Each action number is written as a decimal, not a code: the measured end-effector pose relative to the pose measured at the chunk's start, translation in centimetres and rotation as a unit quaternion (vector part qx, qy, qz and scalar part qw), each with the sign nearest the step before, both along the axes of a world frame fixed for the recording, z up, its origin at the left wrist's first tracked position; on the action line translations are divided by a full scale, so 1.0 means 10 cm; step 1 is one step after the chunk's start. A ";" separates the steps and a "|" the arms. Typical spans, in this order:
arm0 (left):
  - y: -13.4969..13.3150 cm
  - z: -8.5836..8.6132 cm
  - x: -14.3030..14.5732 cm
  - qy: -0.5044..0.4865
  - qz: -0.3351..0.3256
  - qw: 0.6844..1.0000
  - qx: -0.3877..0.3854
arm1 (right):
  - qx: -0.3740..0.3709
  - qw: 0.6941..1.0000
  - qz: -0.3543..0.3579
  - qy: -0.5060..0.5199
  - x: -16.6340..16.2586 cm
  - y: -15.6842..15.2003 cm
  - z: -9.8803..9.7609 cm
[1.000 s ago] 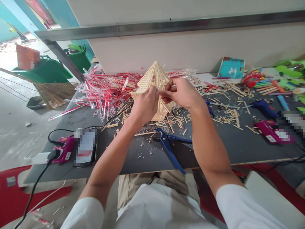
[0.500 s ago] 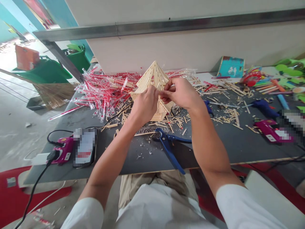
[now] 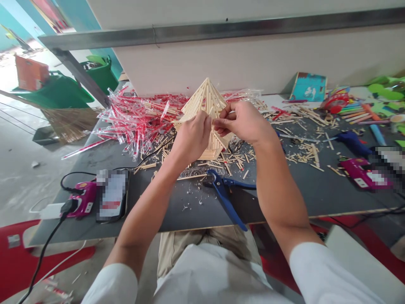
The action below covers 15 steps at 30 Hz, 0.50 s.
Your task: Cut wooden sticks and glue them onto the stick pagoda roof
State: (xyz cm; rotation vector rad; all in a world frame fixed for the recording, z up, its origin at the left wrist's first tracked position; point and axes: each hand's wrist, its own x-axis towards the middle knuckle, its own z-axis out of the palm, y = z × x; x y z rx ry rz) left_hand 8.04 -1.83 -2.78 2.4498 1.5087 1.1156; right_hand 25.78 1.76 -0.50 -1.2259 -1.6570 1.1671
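pale stick model (image 3: 204, 99), tiered, sharply peaked (middle partly hidden)

Bare table (image 3: 186, 217) left of blue cutter (image 3: 225, 198), stick model (image 3: 199, 101) blocking centre, wrapper heap (image 3: 136, 120) back left, stick scraps (image 3: 311, 155) back right

Our head view has drifted slightly: metal rail (image 3: 221, 33) now higher in frame, green bin (image 3: 63, 91) and orange box (image 3: 31, 73) higher and further left. Our right hand (image 3: 245, 121) sits marginally further right.
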 end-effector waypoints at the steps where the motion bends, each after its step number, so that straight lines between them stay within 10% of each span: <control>1: 0.00 0.00 0.00 -0.001 0.000 1.000 0.000 | -0.002 1.000 0.004 0.004 0.01 0.01 0.00; 15: 0.02 -0.01 0.00 0.000 0.005 1.000 -0.003 | -0.002 1.000 -0.004 -0.003 -0.02 -0.03 0.03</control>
